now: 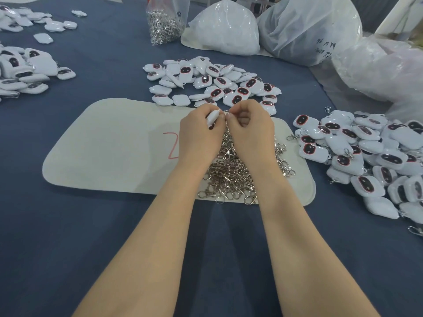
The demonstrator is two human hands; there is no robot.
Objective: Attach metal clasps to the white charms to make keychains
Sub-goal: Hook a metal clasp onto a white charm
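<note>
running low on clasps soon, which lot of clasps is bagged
The far lot, in the clear plastic bag beside the white sacks; the other clasps lie loose on the pale mat.

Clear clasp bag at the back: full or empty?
Partly full: metal clasps fill the lower part of the clear bag; the plastic above them looks empty.

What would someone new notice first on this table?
Centre, the left hand grips a white charm while the right hand pinches a clasp against it, above a heap of metal clasps on a pale pad. A pile of bare charms lies beyond; a pile of clasped charms sits at right.
</note>
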